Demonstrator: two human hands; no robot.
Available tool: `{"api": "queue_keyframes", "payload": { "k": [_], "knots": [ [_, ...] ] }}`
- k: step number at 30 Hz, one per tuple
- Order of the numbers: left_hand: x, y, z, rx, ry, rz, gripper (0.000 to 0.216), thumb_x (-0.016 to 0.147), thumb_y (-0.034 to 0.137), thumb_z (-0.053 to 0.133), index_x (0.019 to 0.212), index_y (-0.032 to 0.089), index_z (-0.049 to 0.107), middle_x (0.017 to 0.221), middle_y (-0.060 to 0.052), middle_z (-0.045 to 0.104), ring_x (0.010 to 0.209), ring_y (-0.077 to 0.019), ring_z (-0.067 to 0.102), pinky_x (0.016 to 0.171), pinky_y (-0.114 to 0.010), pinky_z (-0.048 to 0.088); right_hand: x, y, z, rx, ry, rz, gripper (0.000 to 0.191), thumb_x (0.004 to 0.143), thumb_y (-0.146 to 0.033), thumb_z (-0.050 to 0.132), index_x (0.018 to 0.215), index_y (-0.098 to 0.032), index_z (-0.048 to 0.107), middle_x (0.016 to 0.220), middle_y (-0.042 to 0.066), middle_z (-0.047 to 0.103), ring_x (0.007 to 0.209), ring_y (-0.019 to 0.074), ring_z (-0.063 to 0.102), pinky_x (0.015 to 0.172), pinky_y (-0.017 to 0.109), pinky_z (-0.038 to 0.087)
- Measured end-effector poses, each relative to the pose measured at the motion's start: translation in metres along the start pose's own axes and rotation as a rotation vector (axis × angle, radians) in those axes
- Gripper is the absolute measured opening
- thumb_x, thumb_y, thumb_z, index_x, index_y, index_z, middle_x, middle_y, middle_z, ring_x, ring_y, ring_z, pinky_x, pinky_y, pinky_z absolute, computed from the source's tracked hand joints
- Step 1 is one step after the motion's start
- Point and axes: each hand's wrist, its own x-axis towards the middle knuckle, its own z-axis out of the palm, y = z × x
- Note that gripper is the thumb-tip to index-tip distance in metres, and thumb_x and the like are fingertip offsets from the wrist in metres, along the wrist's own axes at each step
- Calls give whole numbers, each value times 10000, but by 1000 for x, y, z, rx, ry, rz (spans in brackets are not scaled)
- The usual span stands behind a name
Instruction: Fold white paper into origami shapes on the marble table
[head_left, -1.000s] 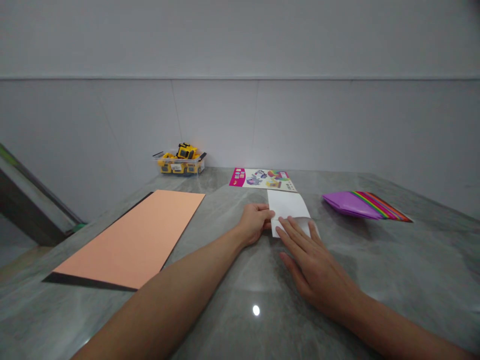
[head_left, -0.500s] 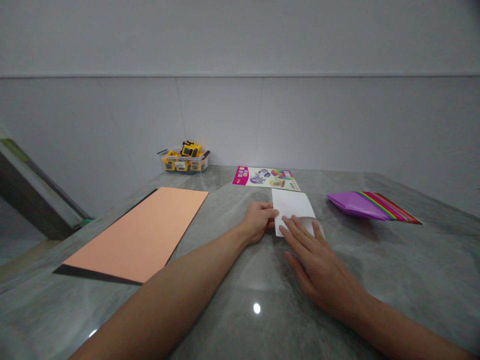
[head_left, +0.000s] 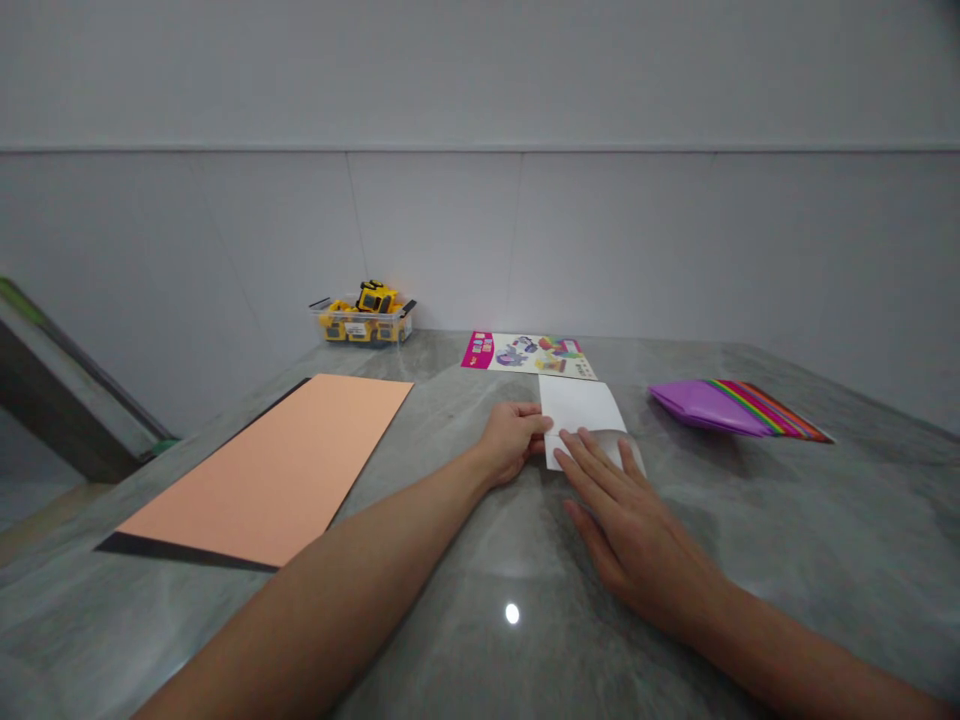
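A sheet of white paper [head_left: 581, 402] lies on the grey table in front of me, its near part folded over. My left hand [head_left: 514, 440] pinches the paper's left edge between thumb and fingers, close to the fold. Across the folded near part rests my right hand [head_left: 619, 505], fingers stretched out and lying flat on the paper. Those fingers hide some of the fold and the sheet's near edge.
Orange paper [head_left: 277, 465] lies over a dark sheet at left. A printed picture sheet [head_left: 529, 354] is behind the white paper. A purple packet with rainbow stripes [head_left: 739, 408] sits at right. A clear bin of yellow toy vehicles [head_left: 364, 325] stands near the wall.
The view has shifted slightly, so everything appears a little further left. Both hands keep nearly the same place on the white paper.
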Motion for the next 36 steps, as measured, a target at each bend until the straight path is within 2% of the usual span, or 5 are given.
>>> {"api": "queue_keyframes", "payload": {
  "k": [14,29,36],
  "knots": [
    [0,1,1,-17,28,-17,123,693,11,610,776,57,689,712,-101,706,589,-145,645,574,-247,527,2,8,3,-30,7,83,476,873,-150,404,1339,-54,413,1424,182,379,1359,298,265,1077,564,277],
    [1,0,0,-23,26,-10,129,678,17,626,777,63,693,729,-110,719,601,-164,663,581,-272,551,1,8,2,-36,-28,90,503,861,-150,429,1350,-36,397,1433,189,360,1367,300,240,1091,554,252],
    [1,0,0,-12,28,-14,188,696,-3,562,803,63,701,726,-110,725,618,-169,668,599,-285,553,2,10,2,-41,-12,89,497,849,-117,416,1340,-48,413,1427,190,370,1358,300,265,1078,563,273]
  ]
}}
